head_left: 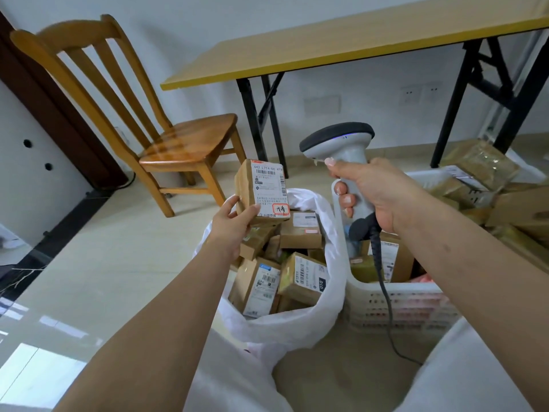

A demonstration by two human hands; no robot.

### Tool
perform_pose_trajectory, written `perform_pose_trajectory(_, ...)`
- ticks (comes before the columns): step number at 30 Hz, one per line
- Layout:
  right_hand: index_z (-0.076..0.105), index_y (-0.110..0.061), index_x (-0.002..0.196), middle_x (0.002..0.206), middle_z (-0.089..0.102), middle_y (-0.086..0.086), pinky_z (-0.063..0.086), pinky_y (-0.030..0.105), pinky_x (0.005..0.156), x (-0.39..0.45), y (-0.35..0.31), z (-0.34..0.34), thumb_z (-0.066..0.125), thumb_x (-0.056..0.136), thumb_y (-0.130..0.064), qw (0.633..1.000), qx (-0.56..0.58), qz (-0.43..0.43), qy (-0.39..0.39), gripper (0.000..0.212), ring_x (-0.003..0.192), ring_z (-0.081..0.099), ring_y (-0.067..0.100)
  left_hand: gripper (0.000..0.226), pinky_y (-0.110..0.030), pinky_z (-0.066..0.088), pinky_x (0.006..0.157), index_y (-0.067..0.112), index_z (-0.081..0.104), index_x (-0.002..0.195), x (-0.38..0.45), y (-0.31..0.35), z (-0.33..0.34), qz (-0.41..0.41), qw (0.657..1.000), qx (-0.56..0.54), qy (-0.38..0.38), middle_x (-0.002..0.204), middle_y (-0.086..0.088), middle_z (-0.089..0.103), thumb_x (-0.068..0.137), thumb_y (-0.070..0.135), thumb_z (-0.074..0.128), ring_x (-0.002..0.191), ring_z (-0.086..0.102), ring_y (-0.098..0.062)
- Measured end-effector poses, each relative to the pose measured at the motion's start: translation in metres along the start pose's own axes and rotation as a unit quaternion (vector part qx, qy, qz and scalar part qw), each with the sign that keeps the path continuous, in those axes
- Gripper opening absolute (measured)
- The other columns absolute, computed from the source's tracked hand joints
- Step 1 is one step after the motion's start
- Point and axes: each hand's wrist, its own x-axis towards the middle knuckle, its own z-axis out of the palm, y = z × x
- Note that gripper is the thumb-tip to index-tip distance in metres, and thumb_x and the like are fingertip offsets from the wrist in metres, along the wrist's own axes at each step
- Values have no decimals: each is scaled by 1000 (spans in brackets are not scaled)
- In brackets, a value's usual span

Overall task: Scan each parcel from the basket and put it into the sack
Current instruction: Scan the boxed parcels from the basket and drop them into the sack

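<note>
One head view here: pale tiled floor (pixel 124 263), wooden chair (pixel 166 138), yellow folding table (pixel 326 46) by a white wall. Left hand (pixel 234 221) grips a small parcel (pixel 263 191) upright over the open white sack (pixel 300 322). Right hand (pixel 377 191) is wrapped round the scanner (pixel 341 144) above the basket (pixel 395 304).

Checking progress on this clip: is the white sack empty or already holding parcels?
Already holding parcels: the sack gapes open, and several labelled cardboard boxes lie piled inside, reaching near its rim.

The tiled floor (pixel 98 263) carries the sack (pixel 297 325), basket (pixel 395 304) and chair (pixel 166 120).
</note>
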Motion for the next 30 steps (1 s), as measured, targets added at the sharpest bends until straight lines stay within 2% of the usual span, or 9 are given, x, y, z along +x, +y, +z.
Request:
perform_pose_trajectory(5,53,-1,122,61,51,2,40,21,42,-2,-1,-1,70,88,-31,1000,-1,5,4,48,40,41,9,71,-37,58,88,28,40,147,1,-2,0,-7,1000,6,3,99,6,65,85,23,75,97,68,-15)
perform_pose_trajectory(10,53,1,122,62,51,3,41,21,43,-2,0,-2,70,89,-30,1000,0,2,5,49,40,41,9,71,-42,54,97,27,41,146,4,-3,-2,1,1000,-8,24,116,-3,65,84,25,76,103,67,-21)
perform_pose_trajectory(15,53,1,124,63,52,4,42,21,42,7,7,-7,71,88,-33,1000,5,15,20,53,39,41,9,65,-41,55,95,30,45,143,10,-2,-3,8,998,-2,69,119,-4,65,85,33,75,102,67,-19)
perform_pose_trajectory(19,54,0,125,63,52,4,42,21,43,15,17,-15,72,87,-33,999,13,31,33,53,40,41,10,63,-43,57,90,33,51,136,11,-8,2,4,996,77,32,112,0,69,80,47,75,99,68,-19)
perform_pose_trajectory(22,58,-2,119,63,53,3,43,24,47,19,25,-23,71,88,-34,998,15,49,39,47,44,41,10,60,-39,57,89,31,52,137,12,-18,14,36,988,150,5,117,2,67,82,43,75,101,67,-17)
perform_pose_trajectory(24,60,-4,114,65,54,4,44,26,50,23,32,-31,70,89,-34,997,15,62,44,40,48,42,11,63,-37,57,89,33,48,139,13,-24,24,61,973,222,-7,126,4,59,82,38,76,108,63,-18)
perform_pose_trajectory(25,60,-5,112,66,54,4,45,26,50,25,35,-35,70,89,-34,997,14,68,47,39,48,42,11,66,-40,55,93,34,47,140,15,-27,29,80,956,282,-12,130,3,55,81,38,77,115,59,-19)
perform_pose_trajectory(28,61,-8,109,65,55,2,44,25,46,33,44,-48,71,88,-36,995,19,85,51,37,46,43,10,71,-50,37,111,32,51,138,28,-38,43,121,874,470,-22,144,-1,47,75,47,79,135,41,-27)
perform_pose_trajectory(30,60,-10,105,65,55,2,43,25,45,37,50,-58,71,87,-36,994,20,90,57,34,45,44,10,65,-50,32,114,32,55,135,34,-42,53,121,849,514,-29,143,-4,49,77,52,75,135,40,-28)
